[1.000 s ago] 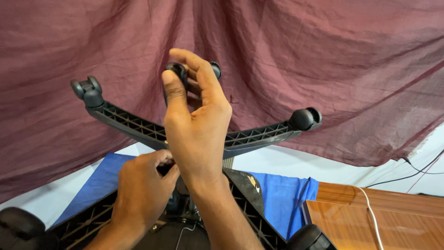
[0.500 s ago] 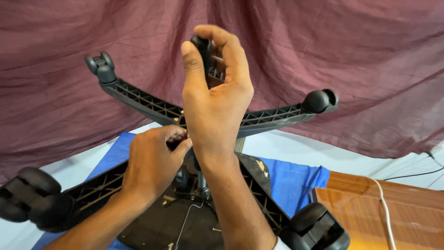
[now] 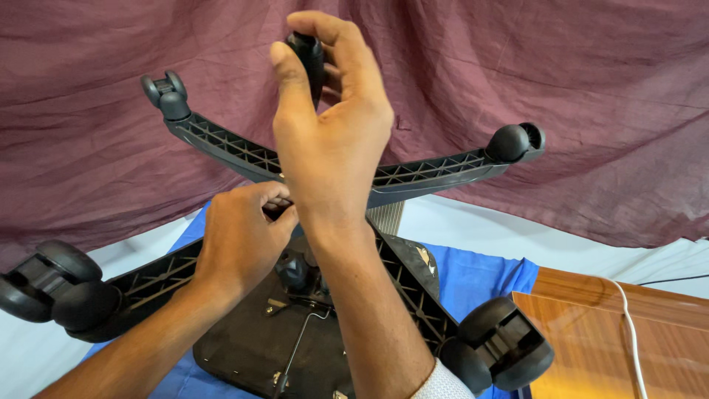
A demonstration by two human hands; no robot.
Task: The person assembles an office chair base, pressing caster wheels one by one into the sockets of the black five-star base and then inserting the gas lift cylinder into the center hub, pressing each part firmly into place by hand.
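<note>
Raised higher now, right hand (image 3: 332,140) grips the twelve-o'clock wheel (image 3: 309,55); left hand (image 3: 240,240) clasps the chair base (image 3: 413,177) hub, above blue cloth (image 3: 480,277), maroon curtain (image 3: 554,66) behind.

Matt black plastic chair base (image 3: 221,148), creased maroon cloth (image 3: 561,66), glossy wood tabletop (image 3: 591,332)

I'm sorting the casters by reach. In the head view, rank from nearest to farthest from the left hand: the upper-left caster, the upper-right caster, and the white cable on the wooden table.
From the left hand:
1. upper-left caster, above, slightly left.
2. upper-right caster, up to the right.
3. white cable, far right, on the wooden table.
</note>
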